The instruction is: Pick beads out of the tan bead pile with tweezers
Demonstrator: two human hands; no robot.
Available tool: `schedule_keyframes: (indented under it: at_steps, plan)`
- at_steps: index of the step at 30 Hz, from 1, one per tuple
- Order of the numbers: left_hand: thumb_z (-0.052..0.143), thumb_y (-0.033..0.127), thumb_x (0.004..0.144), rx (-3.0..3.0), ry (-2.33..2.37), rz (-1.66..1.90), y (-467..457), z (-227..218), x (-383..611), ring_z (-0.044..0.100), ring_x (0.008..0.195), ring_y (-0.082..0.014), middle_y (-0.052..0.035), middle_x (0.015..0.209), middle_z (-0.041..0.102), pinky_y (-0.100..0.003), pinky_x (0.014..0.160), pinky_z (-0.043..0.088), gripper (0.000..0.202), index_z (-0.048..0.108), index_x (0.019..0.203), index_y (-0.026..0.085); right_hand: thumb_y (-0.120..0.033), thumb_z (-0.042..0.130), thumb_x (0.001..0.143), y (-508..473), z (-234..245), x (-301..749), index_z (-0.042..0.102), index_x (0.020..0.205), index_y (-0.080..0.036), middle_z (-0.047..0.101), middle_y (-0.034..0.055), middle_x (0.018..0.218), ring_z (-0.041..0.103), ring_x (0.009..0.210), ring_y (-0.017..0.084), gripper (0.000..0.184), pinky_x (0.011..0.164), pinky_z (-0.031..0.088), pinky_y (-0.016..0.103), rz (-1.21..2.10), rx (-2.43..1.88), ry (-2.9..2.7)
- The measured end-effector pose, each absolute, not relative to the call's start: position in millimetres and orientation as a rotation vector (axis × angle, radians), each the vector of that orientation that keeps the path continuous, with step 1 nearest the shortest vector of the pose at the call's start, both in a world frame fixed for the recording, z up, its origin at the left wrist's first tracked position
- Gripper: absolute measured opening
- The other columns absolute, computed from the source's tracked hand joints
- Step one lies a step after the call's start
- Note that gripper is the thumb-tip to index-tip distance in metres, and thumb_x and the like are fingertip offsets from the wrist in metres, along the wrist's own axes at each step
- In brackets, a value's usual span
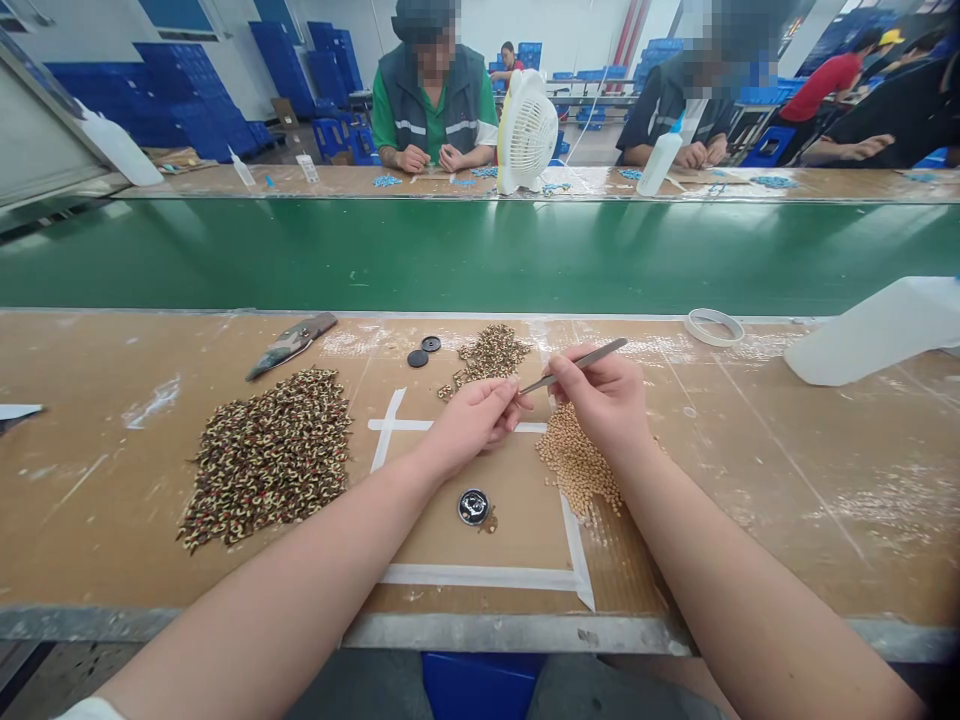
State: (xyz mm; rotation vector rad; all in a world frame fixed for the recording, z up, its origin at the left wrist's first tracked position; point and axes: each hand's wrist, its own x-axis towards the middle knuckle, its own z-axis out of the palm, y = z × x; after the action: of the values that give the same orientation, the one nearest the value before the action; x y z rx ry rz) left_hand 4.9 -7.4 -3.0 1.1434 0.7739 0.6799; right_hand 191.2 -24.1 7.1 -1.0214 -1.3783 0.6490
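Note:
My right hand [604, 400] grips metal tweezers [592, 357], their tip pointing left at the fingers of my left hand. My left hand [480, 415] is closed in a pinch; whatever it holds is too small to make out. Just behind the hands lies a heap of small brownish-gold pieces [495, 350]. A pile of tan beads [574, 465] sits partly under my right hand. Nearer to me, a small round dish with dark, glossy contents [473, 507] rests on the cardboard inside a white-tape outline [480, 575]. A large pile of dark-and-cream pieces [270, 455] spreads out at left.
Two black discs [418, 358] and a camouflage-patterned object [292, 345] lie behind the piles. At right are a tape roll [697, 335] and a white plastic bottle [862, 335]. Beyond a green belt [300, 255], co-workers sit by a fan [527, 130].

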Motion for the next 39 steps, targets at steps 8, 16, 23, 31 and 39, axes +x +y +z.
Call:
schedule_keyframes:
  at_steps: [8,16,23,31,39]
  plan:
    - [0.058,0.053,0.098,1.104,0.778,0.627,-6.4,1.7,3.3,0.024,0.044,-0.0023,0.0051,0.068,0.045,-0.017,0.042,0.015,0.038,0.056,0.086,0.018,-0.046,0.073,0.091,-29.0,10.6,185.0,0.073,0.077,-0.023,0.066,-0.0014,0.059,0.057,0.051,0.011,0.027,0.049,0.046,0.028,0.61,-1.07,-1.373]
    - [0.06,0.058,0.096,0.968,0.748,0.648,-5.0,-3.1,3.9,0.023,0.043,-0.0031,0.0065,0.063,0.044,-0.017,0.043,0.014,0.042,0.053,0.085,0.018,-0.049,0.074,0.09,-26.5,9.0,186.0,0.074,0.078,-0.023,0.067,-0.0006,0.06,0.06,0.051,0.013,0.029,0.049,0.049,0.029,0.593,-1.05,-1.313]
    - [0.057,0.057,0.098,0.995,0.733,0.65,-7.9,-0.3,4.7,0.021,0.043,-0.0028,0.0061,0.063,0.045,-0.019,0.044,0.014,0.042,0.054,0.086,0.018,-0.045,0.073,0.091,-29.6,9.3,184.5,0.073,0.076,-0.023,0.068,-0.0002,0.062,0.059,0.052,0.012,0.027,0.05,0.05,0.029,0.567,-1.055,-1.367]
    - [0.059,0.058,0.096,1.015,0.743,0.68,-8.4,-2.0,5.2,0.022,0.043,-0.0028,0.0062,0.064,0.045,-0.02,0.043,0.013,0.042,0.055,0.086,0.017,-0.045,0.074,0.091,-28.6,7.4,182.9,0.073,0.077,-0.022,0.066,-0.0004,0.06,0.058,0.051,0.013,0.027,0.049,0.048,0.029,0.599,-1.05,-1.348]
    - [0.057,0.053,0.099,1.039,0.785,0.67,-11.7,4.1,7.9,0.022,0.043,-0.0024,0.0065,0.064,0.043,-0.019,0.043,0.013,0.04,0.055,0.083,0.016,-0.041,0.072,0.093,-28.5,2.9,183.7,0.073,0.079,-0.021,0.066,-0.0003,0.063,0.059,0.054,0.013,0.024,0.052,0.047,0.028,0.559,-1.055,-1.368]
